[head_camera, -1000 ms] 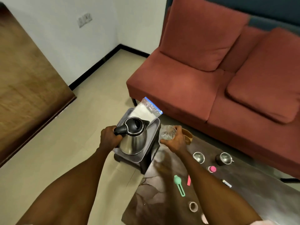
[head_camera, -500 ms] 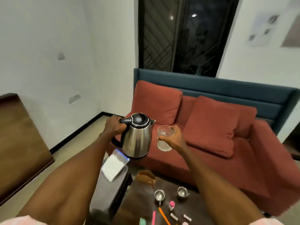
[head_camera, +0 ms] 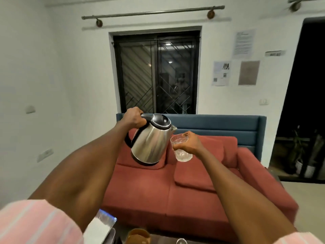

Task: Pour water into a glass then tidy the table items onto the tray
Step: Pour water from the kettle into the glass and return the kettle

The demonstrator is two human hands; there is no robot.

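Observation:
My left hand (head_camera: 134, 117) grips the black handle of a steel kettle (head_camera: 151, 143), held in the air and tilted to the right. Its spout sits just above the rim of a clear textured glass (head_camera: 182, 148). My right hand (head_camera: 190, 144) holds that glass from its right side, at chest height in front of the sofa. I cannot tell whether water is flowing. The tray is almost out of frame at the bottom left; only a corner (head_camera: 111, 234) shows, with a white zip bag (head_camera: 100, 228) on it.
A red sofa (head_camera: 175, 191) with a blue back fills the middle. At the bottom edge a brown round object (head_camera: 138, 235) and a metal cup rim (head_camera: 181, 241) peek in from the dark table. A barred window and white walls stand behind.
The kettle came off the tray and rose with the glass to chest height. The kettle now tilts toward the glass. My view has swung upward, away from the table.

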